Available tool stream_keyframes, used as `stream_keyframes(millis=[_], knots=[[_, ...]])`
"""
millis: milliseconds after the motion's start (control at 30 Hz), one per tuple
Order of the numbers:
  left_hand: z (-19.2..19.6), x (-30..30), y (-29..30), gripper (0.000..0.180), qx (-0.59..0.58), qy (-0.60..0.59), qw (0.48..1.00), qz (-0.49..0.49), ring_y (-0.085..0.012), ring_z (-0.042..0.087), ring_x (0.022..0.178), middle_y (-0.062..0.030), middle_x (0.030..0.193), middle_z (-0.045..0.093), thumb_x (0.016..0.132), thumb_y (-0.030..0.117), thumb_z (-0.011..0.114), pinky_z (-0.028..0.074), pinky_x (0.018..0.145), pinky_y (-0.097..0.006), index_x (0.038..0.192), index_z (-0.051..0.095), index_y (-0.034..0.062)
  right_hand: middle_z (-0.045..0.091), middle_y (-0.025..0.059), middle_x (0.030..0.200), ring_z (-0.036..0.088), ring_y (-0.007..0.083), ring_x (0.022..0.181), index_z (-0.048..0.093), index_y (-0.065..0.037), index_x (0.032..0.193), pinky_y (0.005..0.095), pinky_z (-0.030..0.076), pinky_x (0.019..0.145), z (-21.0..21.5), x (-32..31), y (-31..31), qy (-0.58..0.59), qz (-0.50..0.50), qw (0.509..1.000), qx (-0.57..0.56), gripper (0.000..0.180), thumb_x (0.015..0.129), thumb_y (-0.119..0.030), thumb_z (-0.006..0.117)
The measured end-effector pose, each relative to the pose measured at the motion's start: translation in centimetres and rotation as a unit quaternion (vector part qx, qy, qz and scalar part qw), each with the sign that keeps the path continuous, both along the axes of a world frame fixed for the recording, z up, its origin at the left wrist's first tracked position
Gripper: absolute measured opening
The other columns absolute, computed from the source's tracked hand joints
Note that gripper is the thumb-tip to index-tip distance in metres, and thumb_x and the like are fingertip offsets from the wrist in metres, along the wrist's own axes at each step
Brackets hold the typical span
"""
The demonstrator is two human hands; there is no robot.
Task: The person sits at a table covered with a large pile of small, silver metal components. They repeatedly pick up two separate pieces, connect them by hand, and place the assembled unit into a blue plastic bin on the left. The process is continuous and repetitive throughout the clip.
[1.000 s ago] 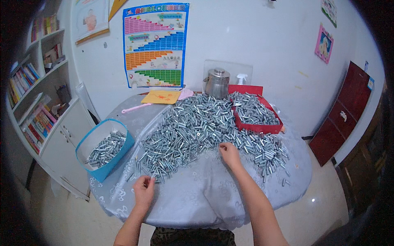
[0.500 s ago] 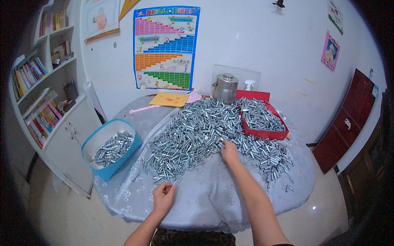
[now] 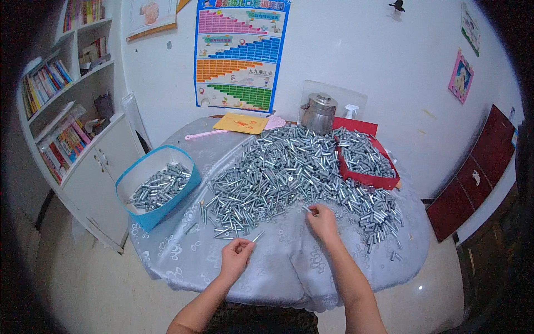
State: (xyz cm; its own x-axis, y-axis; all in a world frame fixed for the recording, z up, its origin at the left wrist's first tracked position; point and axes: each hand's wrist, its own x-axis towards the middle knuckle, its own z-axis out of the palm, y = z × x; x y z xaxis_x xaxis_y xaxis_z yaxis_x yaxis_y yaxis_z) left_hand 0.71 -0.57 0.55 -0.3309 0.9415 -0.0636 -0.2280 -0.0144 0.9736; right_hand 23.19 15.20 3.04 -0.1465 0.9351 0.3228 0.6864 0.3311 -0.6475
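A wide heap of shiny metal sleeves and thin bolts covers the middle of the table, with small washers and nuts along its front edge. My left hand is closed on a thin metal bolt, which points up and right from the fingertips, in front of the heap. To its right, my right hand pinches a small metal sleeve at the heap's front edge. The sleeve's far end is covered by the fingers. A gap of bare cloth lies between the two hands.
A blue-rimmed box with metal pieces stands at the left. On the right, a red box full of pieces touches the heap. Behind are a steel pot, a spray bottle, a yellow envelope and a pink-handled item.
My right hand has drawn back from the heap toward me and now shows a sleeve in its fingers. My left hand still holds the bolt, slightly further right. The view has shifted a little.
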Motion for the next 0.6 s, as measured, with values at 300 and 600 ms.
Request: stream_keyframes(millis=[300, 600], knots=[[-0.9, -0.7, 0.2, 0.009, 0.018, -0.043, 0.999, -0.008, -0.0074, 0.046, 0.045, -0.0033, 0.062, 0.054, 0.08, 0.007, 0.059, 0.038, 0.04, -0.02, 0.082, 0.056, -0.0009, 0.059, 0.0015, 0.088, 0.053, 0.0112, 0.079, 0.062, -0.007, 0.096, 0.0239, 0.043, 0.07, -0.6, -5.2, -4.9, 0.264, 0.206, 0.916, -0.22, 0.02, 0.076, -0.011, 0.062], [-1.0, -0.4, 0.5, 0.009, 0.018, -0.034, 0.999, -0.026, -0.0097, 0.048, 0.045, -0.0044, 0.062, 0.054, 0.081, 0.007, 0.057, 0.04, 0.041, -0.022, 0.083, 0.056, -0.0016, 0.058, 0.0066, 0.093, 0.053, 0.0192, 0.089, 0.062, -0.007, 0.093, 0.0283, 0.043, 0.075, 0.1, -5.2, -5.9, 0.165, 0.27, 0.948, -0.037, 0.018, 0.076, -0.009, 0.06]])
